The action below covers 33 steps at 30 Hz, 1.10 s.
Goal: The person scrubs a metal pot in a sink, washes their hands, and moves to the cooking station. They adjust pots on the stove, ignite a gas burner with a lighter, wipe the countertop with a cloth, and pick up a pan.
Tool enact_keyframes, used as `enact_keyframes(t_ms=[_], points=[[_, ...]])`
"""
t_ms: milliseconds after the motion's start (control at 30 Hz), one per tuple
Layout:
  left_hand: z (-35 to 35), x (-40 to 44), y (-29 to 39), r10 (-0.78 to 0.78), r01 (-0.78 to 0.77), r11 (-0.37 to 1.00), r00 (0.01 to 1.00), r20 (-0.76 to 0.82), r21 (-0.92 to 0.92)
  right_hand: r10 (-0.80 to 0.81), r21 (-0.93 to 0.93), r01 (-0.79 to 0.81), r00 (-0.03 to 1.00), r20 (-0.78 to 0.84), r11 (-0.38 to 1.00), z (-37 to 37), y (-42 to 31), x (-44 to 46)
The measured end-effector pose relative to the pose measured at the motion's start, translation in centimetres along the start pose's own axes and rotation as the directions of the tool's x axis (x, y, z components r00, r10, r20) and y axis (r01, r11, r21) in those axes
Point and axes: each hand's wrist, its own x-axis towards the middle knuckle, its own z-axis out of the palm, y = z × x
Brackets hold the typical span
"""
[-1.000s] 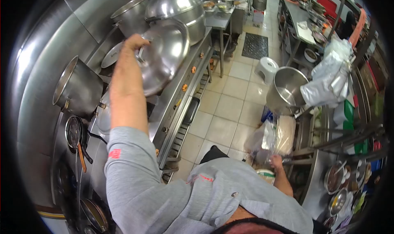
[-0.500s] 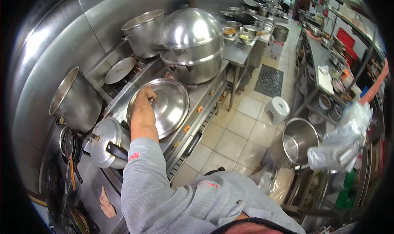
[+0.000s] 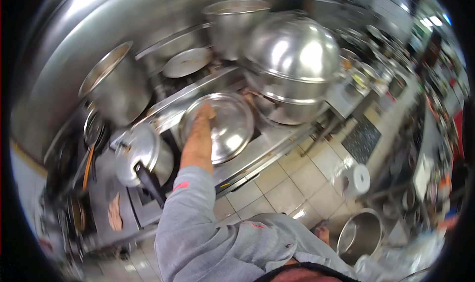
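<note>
Here's the left hand (image 3: 205,114), reaching out over the stove (image 3: 257,146) and onto a round steel lid (image 3: 232,131)! The lid is down low among the cookware, dome up, but the hand is not yet clear of it, so the handling looks well along rather than finished. Is there a pot underneath? Can't tell; the lid hides whatever is below. How much is left to do beyond that doesn't show either.

Now the position: the lid lies directly beneath the left hand, the palm side down around its middle, fingers bent in as if pinching the knob, though the knob itself is covered. To its left sits a pressure cooker (image 3: 136,155), black handle pointing to the near side. To its right, the big domed steamer (image 3: 297,59). Beyond, on the far side, a flatter pale lid (image 3: 188,63), with a tall stockpot (image 3: 235,27) farther back and another deep stockpot (image 3: 118,94) over to the left.

And the right hand (image 3: 322,232)? Well apart from the steel lid, low on the right, just beside a large open pot (image 3: 363,232); it's small and blurred, so whether it's spread or gripping, I can't tell. Near left, a pale pink piece (image 3: 115,212), perhaps meat, lies on the counter (image 3: 101,183).
</note>
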Motion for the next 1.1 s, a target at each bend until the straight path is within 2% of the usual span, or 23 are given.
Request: enact_keyframes(t_ms=[33,67,133,167,200,233,267,300,333,400,500,533,567,600,633,700,800,867,900,967,1000,1067,1100], points=[[-1.8,-3.8,1.2,-0.042,0.042,0.997,0.999,-0.009,-0.065,-0.050,0.026,0.048,0.997,0.054,0.998,-0.6,-0.2,1.3],[-2.1,-5.5,1.8,-0.083,0.070,0.993,0.988,-0.128,-0.097,-0.067,-0.006,0.068,0.992,0.103,0.998,-1.2,0.0,3.4],[-1.7,-6.4,2.3,-0.137,0.111,0.984,0.972,-0.192,-0.141,-0.130,-0.274,0.200,0.958,0.256,0.941,-2.8,3.2,8.6],[-1.7,-7.1,2.4,-0.179,0.133,0.971,0.956,-0.233,-0.198,-0.206,-0.451,0.371,0.905,0.372,0.812,-3.5,5.9,11.5],[-1.6,-7.2,2.0,-0.204,0.155,0.966,0.949,-0.241,-0.206,-0.321,-0.562,0.597,0.794,0.517,0.572,-4.3,8.0,14.1],[-1.1,-7.3,1.8,-0.225,0.150,0.957,0.924,-0.309,-0.249,-0.425,-0.573,0.788,0.609,0.670,0.225,-5.3,9.7,16.5],[-0.2,-7.3,1.8,-0.239,0.136,0.949,0.897,-0.371,-0.285,-0.506,-0.488,0.867,0.377,0.776,-0.103,-6.4,10.9,19.4],[-0.1,-8.1,1.9,-0.234,0.112,0.948,0.881,-0.412,-0.299,-0.383,-0.564,0.823,0.500,0.777,-0.067,-6.7,11.5,20.7],[0.3,-8.7,1.8,-0.207,0.071,0.950,0.872,-0.444,-0.303,-0.383,-0.583,0.811,0.525,0.760,-0.045,-5.7,10.0,21.5],[2.6,-8.6,1.1,-0.036,-0.059,0.989,0.785,-0.618,-0.133,-0.372,-0.603,0.797,0.573,0.730,0.044,-5.1,5.2,22.6],[5.5,-9.2,0.4,0.047,-0.163,0.982,0.711,-0.702,-0.099,-0.394,-0.673,0.716,0.681,0.617,0.184,-2.9,-1.6,21.3],[5.4,-10.7,1.3,0.032,-0.159,0.980,0.719,-0.694,-0.120,-0.564,-0.576,0.814,0.443,0.697,-0.073,-2.8,-2.6,21.7],[4.9,-12.3,2.6,0.011,-0.134,0.983,0.728,-0.686,-0.126,-0.435,-0.610,0.652,0.757,0.488,0.451,-1.8,-3.6,20.8],[6.2,-11.6,1.3,0.081,-0.213,0.973,0.670,-0.738,-0.087,-0.237,-0.444,0.304,0.951,0.201,0.843,-0.9,-4.7,19.7],[5.2,-14.0,3.2,-0.022,-0.119,0.980,0.732,-0.681,-0.160,-0.071,-0.382,0.094,0.995,0.075,0.919,-0.8,-6.5,18.4],[6.7,-14.3,3.1,-0.129,0.008,0.986,0.662,-0.738,-0.165,-0.021,-0.385,0.040,0.998,0.053,0.922,-1.6,-5.8,17.9],[7.8,-17.8,5.0,-0.201,0.030,0.971,0.643,-0.739,-0.238,0.047,-0.448,-0.014,0.997,0.062,0.894,-3.4,-3.4,16.7],[9.6,-19.5,6.1,-0.042,-0.098,0.991,0.397,-0.917,-0.088,0.065,-0.622,0.014,0.993,0.103,0.783,-5.5,0.4,16.6],[10.3,-20.9,7.5,-0.048,-0.100,0.990,0.396,-0.917,-0.095,0.068,-0.740,0.066,0.986,0.150,0.669,-6.6,2.7,17.1],[12.2,-24.5,10.5,0.065,-0.429,0.882,0.519,-0.852,-0.194,0.286,-0.554,-0.201,0.956,0.070,0.808,-8.4,5.2,16.0],[13.6,-26.2,12.2,0.077,-0.497,0.807,0.622,-0.779,-0.318,0.288,-0.565,-0.194,0.954,0.081,0.802,-9.2,5.8,15.6],[17.6,-29.0,13.5,0.133,-0.509,0.675,0.796,-0.591,-0.534,0.399,-0.543,-0.308,0.915,0.056,0.781,-10.1,7.0,14.8],[20.6,-29.5,12.7,0.157,-0.462,0.633,0.863,-0.481,-0.621,0.409,-0.578,-0.285,0.908,0.093,0.764,-10.0,7.5,14.5]])
